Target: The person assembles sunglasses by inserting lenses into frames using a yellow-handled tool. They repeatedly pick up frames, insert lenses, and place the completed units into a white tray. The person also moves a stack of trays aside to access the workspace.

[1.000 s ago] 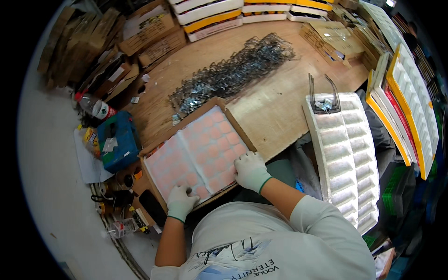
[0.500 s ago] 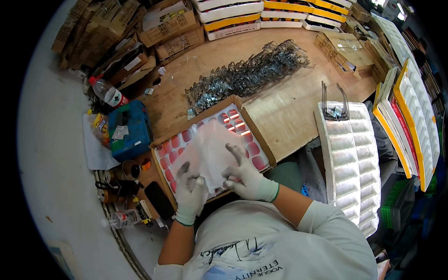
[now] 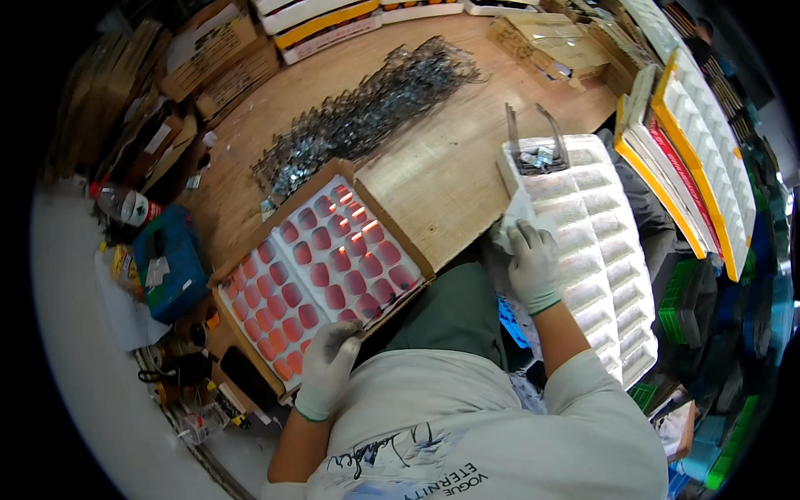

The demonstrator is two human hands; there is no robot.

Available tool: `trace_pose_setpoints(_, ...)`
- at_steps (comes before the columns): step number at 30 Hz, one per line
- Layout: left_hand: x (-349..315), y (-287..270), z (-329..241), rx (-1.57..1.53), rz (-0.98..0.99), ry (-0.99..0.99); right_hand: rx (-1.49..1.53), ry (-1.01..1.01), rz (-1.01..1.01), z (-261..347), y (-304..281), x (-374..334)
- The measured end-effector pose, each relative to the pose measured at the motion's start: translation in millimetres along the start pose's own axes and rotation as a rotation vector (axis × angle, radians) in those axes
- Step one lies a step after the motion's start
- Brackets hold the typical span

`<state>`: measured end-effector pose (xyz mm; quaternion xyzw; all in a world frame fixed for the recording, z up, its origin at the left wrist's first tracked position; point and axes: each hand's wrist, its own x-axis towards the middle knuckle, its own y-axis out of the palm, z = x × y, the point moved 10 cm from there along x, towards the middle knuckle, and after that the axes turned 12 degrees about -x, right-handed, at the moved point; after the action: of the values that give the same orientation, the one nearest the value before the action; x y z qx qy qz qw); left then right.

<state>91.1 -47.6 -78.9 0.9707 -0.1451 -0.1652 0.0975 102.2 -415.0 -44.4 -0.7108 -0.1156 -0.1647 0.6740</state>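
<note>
Gripping the box [image 3: 398, 237] edge, the left hand [image 3: 327, 367] steadies it; the right hand [image 3: 530, 260] pinches a sheet [image 3: 518, 208], which could slip.

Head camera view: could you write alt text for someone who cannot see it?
A person in white gloves sits at a wooden workbench; the left hand grips the near edge of a shallow cardboard box of red oval lenses, and the right hand rests on a white moulded plastic tray. A heap of metal frames lies beyond.

Brown cardboard boxes [image 3: 218, 52] stacked upper left; blue packet [image 3: 171, 262] left of the tray
</note>
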Motion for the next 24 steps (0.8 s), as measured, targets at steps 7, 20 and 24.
trace_pose_setpoints(7,6.3,12.4,28.4,0.051,0.058,-0.148,0.048,0.213,0.400,-9.5,108.7,-46.1)
trace_pose_setpoints(20,134.3,-119.0,-77.6,0.539,-0.574,0.097,0.088,0.390,0.625,-11.8,92.2,-17.0)
trace_pose_setpoints(24,252.3,-203.8,-90.4,0.714,-0.603,-0.052,0.309,0.102,0.457,85.9,46.6,25.7)
